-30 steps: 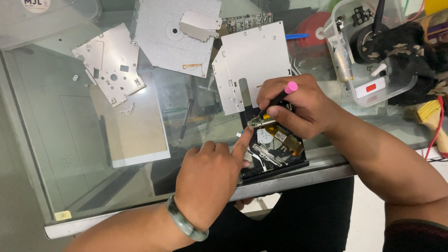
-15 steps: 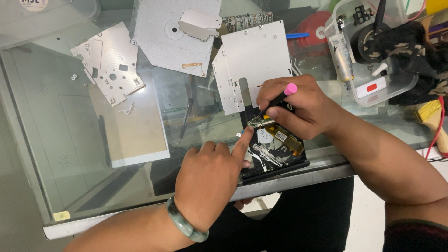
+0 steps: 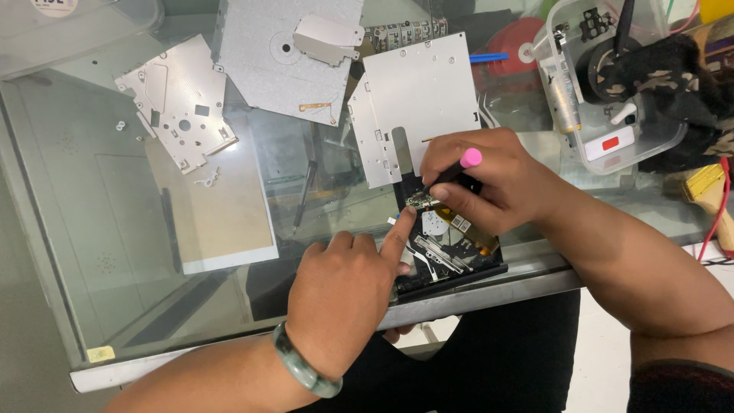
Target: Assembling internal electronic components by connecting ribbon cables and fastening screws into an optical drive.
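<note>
Right hand point(image 3: 489, 187) grips pink-capped screwdriver point(image 3: 451, 170), tip down on the opened black drive point(image 3: 451, 245) at the glass table's point(image 3: 229, 306) near edge; left hand point(image 3: 348, 294), holding nothing, pins it by fingertip to steady it.

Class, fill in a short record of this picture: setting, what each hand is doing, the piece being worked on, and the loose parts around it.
Setting: glass table, seen from above
Left hand: forefinger pressing on the black drive tray
Right hand: fingers gripping a pink-capped screwdriver, tip down on the tray
Loose parts: three grey metal plates lying flat behind
Other: clear plastic tub of parts at right; green bangle on left wrist
</note>
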